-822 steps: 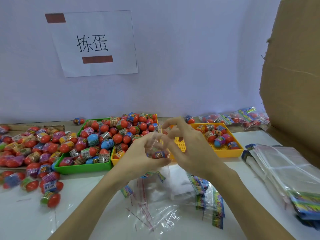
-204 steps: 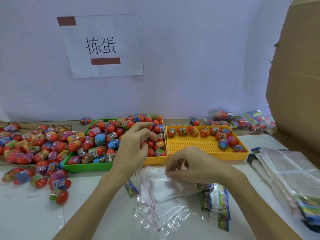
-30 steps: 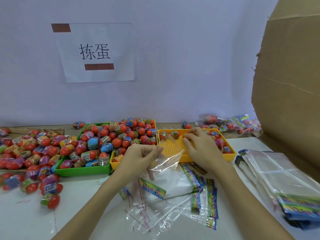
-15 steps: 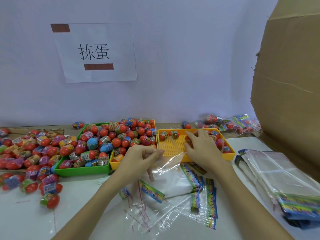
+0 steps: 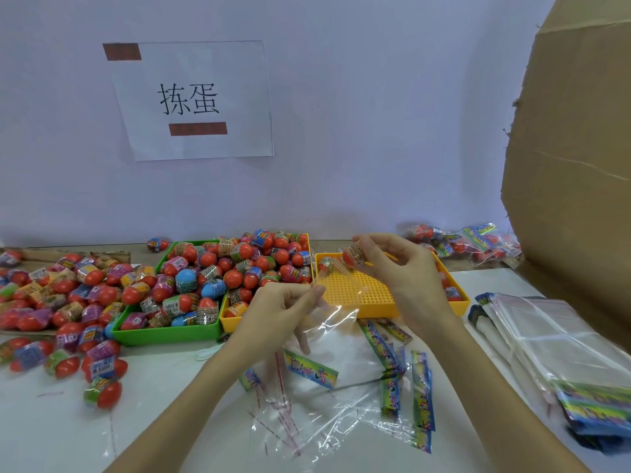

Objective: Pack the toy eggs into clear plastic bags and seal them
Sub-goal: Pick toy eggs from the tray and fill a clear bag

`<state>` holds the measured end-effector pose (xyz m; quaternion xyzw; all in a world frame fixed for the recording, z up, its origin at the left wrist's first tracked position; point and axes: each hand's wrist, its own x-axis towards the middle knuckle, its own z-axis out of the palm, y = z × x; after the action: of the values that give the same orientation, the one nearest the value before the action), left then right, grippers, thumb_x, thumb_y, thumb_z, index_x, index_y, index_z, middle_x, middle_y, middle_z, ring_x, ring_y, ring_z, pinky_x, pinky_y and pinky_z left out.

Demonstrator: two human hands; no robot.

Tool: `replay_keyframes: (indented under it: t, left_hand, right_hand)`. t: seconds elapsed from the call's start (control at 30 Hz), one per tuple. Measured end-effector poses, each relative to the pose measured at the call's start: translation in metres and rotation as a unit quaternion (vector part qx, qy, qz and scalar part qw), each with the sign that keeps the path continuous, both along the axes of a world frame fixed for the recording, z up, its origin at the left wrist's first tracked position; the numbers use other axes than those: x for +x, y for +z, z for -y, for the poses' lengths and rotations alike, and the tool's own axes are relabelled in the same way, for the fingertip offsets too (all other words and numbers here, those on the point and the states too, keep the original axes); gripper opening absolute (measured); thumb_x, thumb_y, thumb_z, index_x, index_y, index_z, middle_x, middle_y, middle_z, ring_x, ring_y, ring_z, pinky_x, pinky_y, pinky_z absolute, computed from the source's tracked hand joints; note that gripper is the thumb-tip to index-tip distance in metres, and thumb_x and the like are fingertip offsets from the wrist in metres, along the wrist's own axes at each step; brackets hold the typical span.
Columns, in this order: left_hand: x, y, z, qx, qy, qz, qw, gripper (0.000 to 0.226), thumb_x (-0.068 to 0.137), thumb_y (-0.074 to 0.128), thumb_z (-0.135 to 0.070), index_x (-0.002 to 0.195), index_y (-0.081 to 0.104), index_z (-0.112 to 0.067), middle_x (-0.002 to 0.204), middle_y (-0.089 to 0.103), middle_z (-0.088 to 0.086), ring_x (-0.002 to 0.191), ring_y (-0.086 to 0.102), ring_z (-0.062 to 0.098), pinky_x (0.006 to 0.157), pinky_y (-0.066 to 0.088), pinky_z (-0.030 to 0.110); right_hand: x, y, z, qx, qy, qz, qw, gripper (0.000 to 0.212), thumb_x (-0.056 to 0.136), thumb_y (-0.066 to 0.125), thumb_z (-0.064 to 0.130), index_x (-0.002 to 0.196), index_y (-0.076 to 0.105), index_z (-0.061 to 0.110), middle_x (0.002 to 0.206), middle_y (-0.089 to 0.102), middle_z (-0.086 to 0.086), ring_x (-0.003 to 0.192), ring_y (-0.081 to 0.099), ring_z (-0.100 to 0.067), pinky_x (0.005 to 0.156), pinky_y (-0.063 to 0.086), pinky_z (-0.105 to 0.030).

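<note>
Toy egg [image 5: 352,255]: pinched in right hand [image 5: 406,271] fingertips, lifted over yellow tray [image 5: 362,295].
Left hand [image 5: 276,312]: pinches clear bag [image 5: 333,312] mouth, likely holding it open for loading.
Bag state: unsealed, no egg visible inside.
Supply: green tray [image 5: 164,332] heaped with eggs.
Unclear: bag edges, film nearly invisible.

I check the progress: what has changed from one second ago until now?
The right hand picked an egg out of the yellow tray and lifted it toward the bag. The left hand still pinches the bag's mouth open. Trays and egg piles stayed.
</note>
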<state>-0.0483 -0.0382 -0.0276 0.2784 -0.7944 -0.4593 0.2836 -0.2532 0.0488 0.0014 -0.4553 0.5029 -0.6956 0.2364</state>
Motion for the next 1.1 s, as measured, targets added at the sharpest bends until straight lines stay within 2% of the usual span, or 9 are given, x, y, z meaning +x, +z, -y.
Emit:
replay_keyframes:
  t: [0.13,0.23,0.4,0.5,0.63,0.77,0.83,0.93,1.1]
  left_hand:
    - [-0.002,-0.001,0.002,0.002,-0.005,-0.02,1.0,0.043,0.107,0.051,-0.047,0.102,0.079,-0.014,0.086,0.082,0.006,0.054,0.075,0.026,0.08,0.061,0.04]
    - [-0.003,0.0,0.002,-0.002,0.001,-0.037,0.999,0.036,0.11,0.05,-0.039,0.114,0.078,-0.017,0.1,0.083,-0.008,0.073,0.079,0.015,0.074,0.063,0.029]
    - [-0.004,0.001,-0.001,-0.05,-0.003,-0.012,0.999,0.039,0.111,0.044,-0.041,0.126,0.075,-0.023,0.108,0.081,-0.016,0.094,0.076,0.004,0.086,0.06,0.026]
    - [-0.005,0.003,-0.004,-0.063,0.008,-0.011,0.998,0.038,0.111,0.044,-0.041,0.124,0.075,-0.023,0.105,0.08,-0.022,0.07,0.071,0.01,0.069,0.058,0.028]
    - [-0.005,0.005,-0.007,-0.077,0.01,-0.015,0.997,0.036,0.107,0.045,-0.045,0.121,0.075,-0.031,0.097,0.08,-0.022,0.074,0.068,0.039,0.071,0.057,0.048]
    - [-0.006,0.009,-0.011,-0.088,0.0,-0.039,0.995,0.032,0.107,0.049,-0.044,0.088,0.07,-0.057,0.068,0.066,-0.001,0.067,0.056,0.041,0.063,0.047,0.046]
    - [-0.007,0.009,-0.011,-0.088,-0.006,-0.041,0.995,0.03,0.107,0.049,-0.044,0.09,0.071,-0.055,0.073,0.066,0.012,0.071,0.057,0.043,0.068,0.048,0.05]
    - [-0.007,0.007,-0.013,-0.058,-0.022,-0.042,0.997,0.027,0.107,0.049,-0.043,0.11,0.074,-0.034,0.088,0.079,-0.014,0.071,0.062,0.04,0.067,0.054,0.047]
    - [-0.007,0.004,-0.012,-0.009,-0.016,-0.07,0.997,0.03,0.106,0.052,-0.039,0.111,0.077,-0.024,0.059,0.064,-0.007,0.047,0.046,0.013,0.048,0.038,0.024]
  right_hand:
    - [0.009,-0.001,-0.001,-0.01,-0.005,-0.108,0.994,0.015,0.096,0.076,0.022,0.11,0.079,0.018,0.099,0.08,0.002,0.1,0.076,-0.017,0.087,0.063,-0.033]
    - [0.009,-0.004,0.001,-0.004,-0.018,-0.126,0.992,0.014,0.095,0.078,0.02,0.11,0.078,0.019,0.1,0.08,0.005,0.099,0.077,-0.016,0.088,0.064,-0.042]
    - [0.01,-0.007,0.002,0.001,-0.036,-0.167,0.985,0.012,0.1,0.073,0.018,0.111,0.077,0.02,0.1,0.079,0.006,0.097,0.077,-0.015,0.079,0.066,-0.042]
    - [0.013,-0.008,0.003,0.0,-0.024,-0.17,0.985,0.014,0.104,0.067,0.016,0.114,0.076,0.017,0.1,0.076,0.0,0.089,0.077,-0.02,0.068,0.066,-0.041]
    - [0.017,-0.008,0.002,-0.003,-0.042,-0.183,0.982,0.014,0.105,0.064,0.018,0.114,0.074,0.018,0.099,0.074,0.001,0.079,0.077,-0.017,0.059,0.063,-0.032]
    - [0.021,-0.006,0.001,-0.006,-0.06,-0.157,0.986,0.01,0.102,0.068,0.019,0.11,0.073,0.02,0.098,0.072,0.005,0.081,0.077,-0.016,0.049,0.061,-0.034]
    - [0.022,-0.005,0.001,-0.002,-0.06,-0.145,0.988,0.01,0.101,0.071,0.021,0.11,0.073,0.021,0.097,0.072,0.008,0.085,0.076,-0.015,0.047,0.059,-0.032]
    - [0.022,-0.003,0.0,0.004,-0.049,-0.145,0.988,0.011,0.099,0.072,0.023,0.11,0.073,0.02,0.095,0.073,0.012,0.078,0.076,-0.015,0.049,0.057,-0.026]
    - [0.02,-0.003,0.0,0.023,-0.022,-0.164,0.986,0.007,0.1,0.072,0.023,0.105,0.073,0.018,0.094,0.075,0.009,0.082,0.076,-0.015,0.063,0.055,-0.022]
